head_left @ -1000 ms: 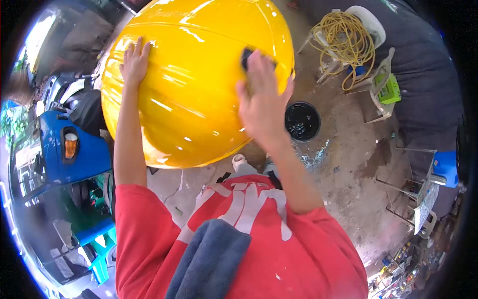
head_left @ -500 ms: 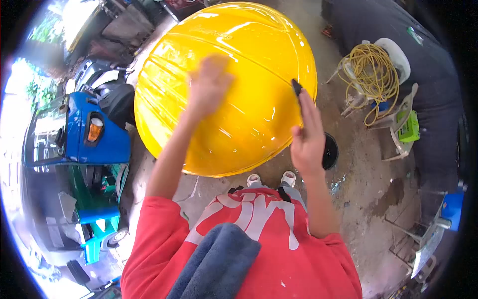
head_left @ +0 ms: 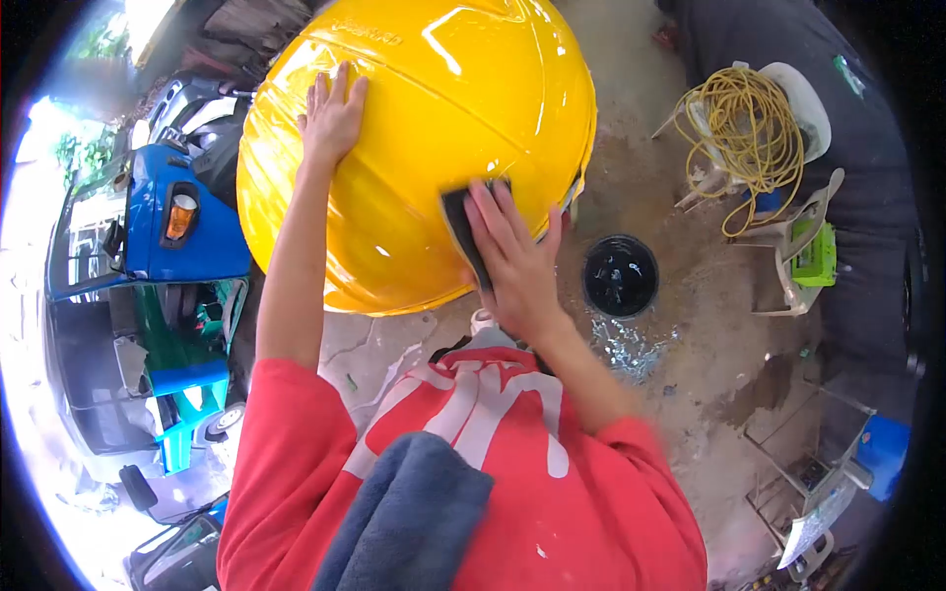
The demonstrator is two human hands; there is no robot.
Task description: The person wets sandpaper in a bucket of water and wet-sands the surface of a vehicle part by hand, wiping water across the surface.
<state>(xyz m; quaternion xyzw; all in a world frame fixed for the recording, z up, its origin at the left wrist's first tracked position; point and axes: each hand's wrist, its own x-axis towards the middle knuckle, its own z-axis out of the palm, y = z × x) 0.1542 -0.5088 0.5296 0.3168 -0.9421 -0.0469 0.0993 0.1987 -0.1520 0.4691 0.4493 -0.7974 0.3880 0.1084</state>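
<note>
A large glossy yellow panel [head_left: 424,128], wet-looking and rounded, fills the upper middle of the head view. On its left part my left hand [head_left: 333,116] lies flat with the fingers apart, holding nothing. My right hand [head_left: 514,258] holds a dark flat pad [head_left: 465,236] against the panel's lower right part. The pad's underside is hidden. A dark blue-grey towel [head_left: 409,512] hangs over the front of my red shirt.
Right of the panel, a black bucket [head_left: 620,276] of liquid stands on the wet floor. Farther right are a coiled yellow hose [head_left: 746,138] on a chair, a green container [head_left: 816,256] and a metal frame. A blue vehicle [head_left: 158,222] is on the left.
My left hand has moved across the panel and now rests flat, no longer blurred. My right hand has brought the pad from the right edge inward, to the left. The view has shifted too.
</note>
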